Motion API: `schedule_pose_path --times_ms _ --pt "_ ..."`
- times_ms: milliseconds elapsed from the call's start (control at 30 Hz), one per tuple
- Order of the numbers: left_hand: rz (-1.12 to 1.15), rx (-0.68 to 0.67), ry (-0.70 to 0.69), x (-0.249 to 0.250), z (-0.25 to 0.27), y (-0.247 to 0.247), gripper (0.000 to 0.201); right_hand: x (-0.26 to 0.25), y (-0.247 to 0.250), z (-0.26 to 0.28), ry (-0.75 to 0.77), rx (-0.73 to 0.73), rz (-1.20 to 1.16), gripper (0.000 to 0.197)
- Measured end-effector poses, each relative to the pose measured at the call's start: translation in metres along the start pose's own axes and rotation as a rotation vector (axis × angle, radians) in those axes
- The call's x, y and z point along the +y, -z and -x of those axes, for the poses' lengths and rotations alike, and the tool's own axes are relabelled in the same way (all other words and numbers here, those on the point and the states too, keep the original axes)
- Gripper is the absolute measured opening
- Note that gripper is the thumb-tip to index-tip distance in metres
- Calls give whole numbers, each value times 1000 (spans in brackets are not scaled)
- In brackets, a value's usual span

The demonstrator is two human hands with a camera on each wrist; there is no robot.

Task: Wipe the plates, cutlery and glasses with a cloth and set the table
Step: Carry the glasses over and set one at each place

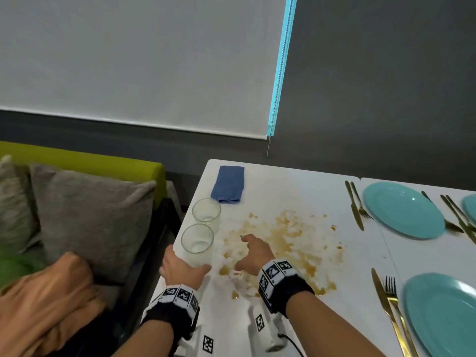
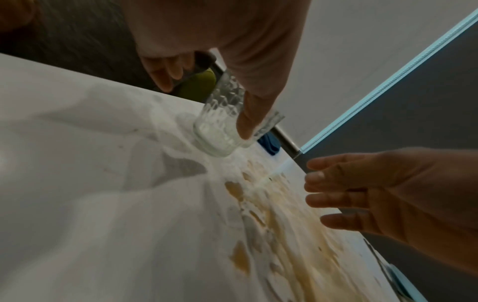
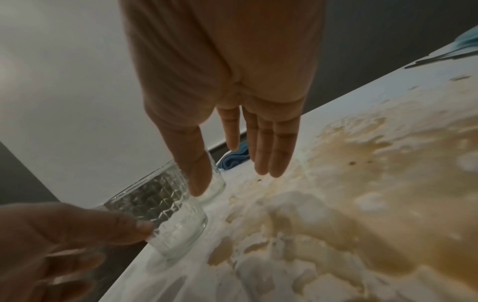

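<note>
Our left hand (image 1: 180, 266) is curled round the near glass (image 1: 197, 240) at the table's (image 1: 270, 181) left edge, thumb on one side and fingers on the other, with its base apparently on the tabletop. Our right hand (image 1: 253, 251) hovers spread and holding nothing over the brown stain (image 1: 286, 243), just right of that glass.

We judge the job well along but unfinished. On the right, two teal plates (image 1: 403, 210) sit with gold cutlery (image 1: 356, 207) beside them and a third plate shows at the edge. Both glasses, the far glass (image 1: 206, 210) included, wait at the left edge, away from the settings. The folded blue cloth (image 1: 228, 184) lies at the far left corner — untouched by either hand. The stain remains.

No brand or legible writing shows — only black-and-white coded markers on our wristbands (image 1: 275, 275).
</note>
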State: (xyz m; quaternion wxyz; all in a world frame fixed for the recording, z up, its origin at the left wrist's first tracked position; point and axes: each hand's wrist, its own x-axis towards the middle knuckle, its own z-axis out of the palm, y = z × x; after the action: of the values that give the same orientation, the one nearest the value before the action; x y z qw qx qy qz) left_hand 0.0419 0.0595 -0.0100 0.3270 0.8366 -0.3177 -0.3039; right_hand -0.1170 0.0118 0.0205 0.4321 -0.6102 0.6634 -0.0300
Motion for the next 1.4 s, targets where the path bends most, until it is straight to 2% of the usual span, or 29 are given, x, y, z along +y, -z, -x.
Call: schedule_pose_path --times_ms 100,200,300,400,467,567,700,833,967,1067,1133,1233,1267,1300,1367,1400 --pt "30 -84 -10 -3 -13 -4 112 -1 -4 -2 9 -2 -13 80" --pt "35 -93 -4 -2 -21 -9 110 2 -1 -3 15 8 -24 78" --pt "25 -58 5 -3 -26 -13 99 6 1 -4 27 14 -39 79" --pt "-68 -69 -84 -6 -25 -15 92 11 0 -4 45 18 -67 83" --pt "-51 -88 -124 -6 -19 -16 82 14 -1 -2 69 -3 -83 87" --pt "21 -246 -166 -1 -5 -20 72 17 -3 1 129 -30 -114 98" --pt "121 -509 -172 9 4 -28 88 23 2 7 199 -37 -167 110" --pt "213 -697 -128 23 4 -35 82 35 14 13 198 5 -245 95" --pt "354 -873 -64 38 4 -45 111 43 20 10 150 87 -328 79" --pt "301 -927 9 48 -1 -48 124 49 25 7 115 157 -374 75" --pt "170 -814 51 50 -6 -42 120 55 31 7 97 202 -366 78" --pt "15 -364 123 39 -28 -33 62 64 43 8 61 238 -358 81" --pt "37 -243 159 34 -37 -31 65 67 47 9 49 245 -349 82" --pt "80 -178 183 34 -44 -31 80 70 51 9 36 253 -345 82" --pt "125 -125 147 35 -59 -36 106 76 58 9 13 273 -350 83" --pt "119 -108 111 37 -62 -40 111 79 60 9 5 285 -353 83"
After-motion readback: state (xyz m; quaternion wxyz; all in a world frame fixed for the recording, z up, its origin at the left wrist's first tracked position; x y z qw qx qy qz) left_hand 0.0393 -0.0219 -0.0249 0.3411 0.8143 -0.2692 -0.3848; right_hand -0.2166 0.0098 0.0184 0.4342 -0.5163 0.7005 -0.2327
